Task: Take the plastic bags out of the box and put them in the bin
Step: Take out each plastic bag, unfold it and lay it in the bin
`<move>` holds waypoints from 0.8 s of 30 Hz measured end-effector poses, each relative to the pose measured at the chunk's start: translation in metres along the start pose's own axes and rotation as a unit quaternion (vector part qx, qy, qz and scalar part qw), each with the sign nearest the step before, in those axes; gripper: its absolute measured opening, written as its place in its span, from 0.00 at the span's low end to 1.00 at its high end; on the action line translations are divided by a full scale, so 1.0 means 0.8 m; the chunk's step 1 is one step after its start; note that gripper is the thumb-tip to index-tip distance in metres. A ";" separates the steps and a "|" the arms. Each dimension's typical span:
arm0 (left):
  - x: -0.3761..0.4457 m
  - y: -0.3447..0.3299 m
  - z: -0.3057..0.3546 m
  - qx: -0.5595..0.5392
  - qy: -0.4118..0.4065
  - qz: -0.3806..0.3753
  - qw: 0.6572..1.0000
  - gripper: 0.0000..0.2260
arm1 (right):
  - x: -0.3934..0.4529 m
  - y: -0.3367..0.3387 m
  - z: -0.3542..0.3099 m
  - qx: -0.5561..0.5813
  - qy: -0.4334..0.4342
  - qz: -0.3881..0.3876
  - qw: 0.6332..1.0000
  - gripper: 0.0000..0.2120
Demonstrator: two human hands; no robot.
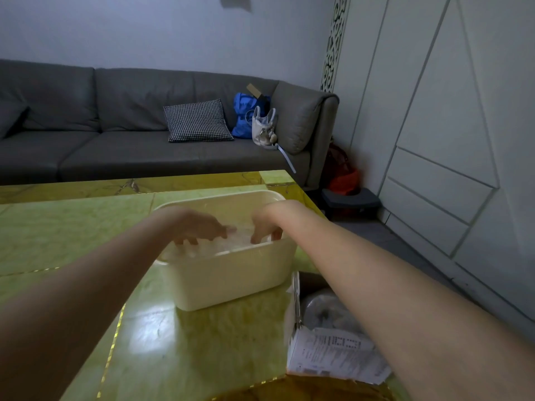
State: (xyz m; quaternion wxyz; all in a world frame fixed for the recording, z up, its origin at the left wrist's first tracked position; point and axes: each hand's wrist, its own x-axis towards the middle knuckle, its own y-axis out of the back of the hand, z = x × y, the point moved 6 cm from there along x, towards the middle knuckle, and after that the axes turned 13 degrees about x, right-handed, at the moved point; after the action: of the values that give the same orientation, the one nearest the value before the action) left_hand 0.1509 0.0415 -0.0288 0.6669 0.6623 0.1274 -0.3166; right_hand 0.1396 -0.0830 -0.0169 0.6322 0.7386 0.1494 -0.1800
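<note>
My 2 hands, left hand [199, 227] and right hand [267, 227], reach into the box [231, 273], fingers curled down onto the plastic bags [220, 246] directly beneath; whether they've closed on them, I cannot tell.

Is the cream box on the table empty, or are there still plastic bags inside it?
Not empty. Clear crumpled plastic bags fill the cream box almost to its rim, and the left hand and right hand reach down into them.

Grey sofa [115, 146], checked cushion [197, 120] (blue bag [242, 117] beside)
</note>
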 end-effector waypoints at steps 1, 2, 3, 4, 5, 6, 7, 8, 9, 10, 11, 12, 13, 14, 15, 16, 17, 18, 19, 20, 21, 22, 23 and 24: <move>-0.004 0.001 0.002 -0.023 -0.012 -0.006 1.000 0.27 | 0.000 0.000 0.000 0.003 -0.003 0.001 1.000 0.24; -0.010 0.004 0.005 -0.032 -0.025 -0.008 0.999 0.28 | -0.002 0.001 0.000 0.006 -0.005 0.004 1.000 0.24; -0.016 0.008 0.009 -0.032 -0.037 -0.001 0.999 0.28 | -0.004 0.002 0.001 0.009 -0.006 0.008 1.000 0.25; -0.021 0.015 0.013 -0.013 -0.047 0.023 0.999 0.25 | -0.004 0.004 0.001 0.012 -0.004 0.012 1.000 0.25; -0.027 0.026 0.017 0.023 -0.059 0.065 0.996 0.21 | -0.005 0.006 0.001 0.013 0.000 0.014 1.000 0.25; -0.031 0.040 0.022 0.055 -0.076 0.123 0.988 0.17 | -0.006 0.008 0.001 0.016 0.003 0.017 1.000 0.26; -0.037 0.052 0.032 0.070 -0.108 0.182 0.975 0.13 | -0.005 0.010 0.000 0.026 0.008 0.020 0.999 0.28; -0.042 0.059 0.041 0.053 -0.146 0.213 0.964 0.10 | -0.005 0.013 -0.001 0.044 0.022 0.028 0.998 0.28; -0.047 0.057 0.047 0.011 -0.176 0.200 0.964 0.09 | -0.005 0.019 -0.004 0.068 0.048 0.044 0.996 0.26; -0.048 0.047 0.053 -0.022 -0.193 0.152 0.969 0.08 | -0.007 0.026 -0.008 0.091 0.079 0.068 0.990 0.22; -0.047 0.035 0.055 -0.031 -0.191 0.095 0.977 0.08 | -0.009 0.032 -0.012 0.112 0.108 0.087 0.984 0.16; -0.044 0.023 0.053 -0.018 -0.174 0.050 0.983 0.09 | -0.010 0.033 -0.013 0.134 0.121 0.089 0.980 0.12; -0.040 0.014 0.049 -0.006 -0.152 0.026 0.988 0.10 | -0.009 0.030 -0.013 0.152 0.120 0.064 0.979 0.11; -0.034 0.009 0.044 -0.010 -0.137 0.010 0.990 0.11 | -0.008 0.021 -0.013 0.155 0.112 0.023 0.981 0.12; -0.030 0.005 0.039 -0.026 -0.128 -0.007 0.991 0.11 | -0.006 0.010 -0.012 0.141 0.098 -0.018 0.985 0.15; -0.026 0.001 0.035 -0.040 -0.121 -0.027 0.992 0.10 | -0.002 0.001 -0.009 0.118 0.079 -0.042 0.989 0.18; -0.022 -0.002 0.030 -0.045 -0.115 -0.048 0.991 0.10 | 0.002 -0.004 -0.005 0.095 0.061 -0.050 0.992 0.20; -0.019 -0.005 0.024 -0.038 -0.109 -0.070 0.991 0.10 | 0.005 -0.007 -0.002 0.079 0.048 -0.048 0.995 0.23; -0.017 -0.009 0.018 -0.027 -0.099 -0.089 0.991 0.11 | 0.008 -0.008 0.001 0.072 0.037 -0.045 0.996 0.24; -0.013 -0.013 0.013 -0.021 -0.088 -0.104 0.990 0.12 | 0.011 -0.009 0.004 0.074 0.031 -0.042 0.996 0.24; -0.009 -0.014 0.008 -0.017 -0.079 -0.112 0.990 0.13 | 0.014 -0.009 0.005 0.082 0.027 -0.040 0.995 0.24; -0.008 -0.017 0.007 -0.017 -0.076 -0.116 0.990 0.13 | 0.015 -0.009 0.006 0.092 0.022 -0.037 0.995 0.24; -0.010 -0.016 0.007 -0.018 -0.078 -0.114 0.990 0.13 | 0.015 -0.007 0.007 0.104 0.019 -0.030 0.994 0.25; -0.014 -0.014 0.011 -0.024 -0.085 -0.103 0.991 0.12 | 0.012 -0.004 0.007 0.116 0.019 -0.020 0.993 0.25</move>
State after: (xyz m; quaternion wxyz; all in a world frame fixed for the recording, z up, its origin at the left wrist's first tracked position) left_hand 0.1335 0.0369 -0.0302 0.6551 0.5998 0.1456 -0.4357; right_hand 0.1464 -0.0884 -0.0254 0.5356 0.8070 0.1541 -0.1952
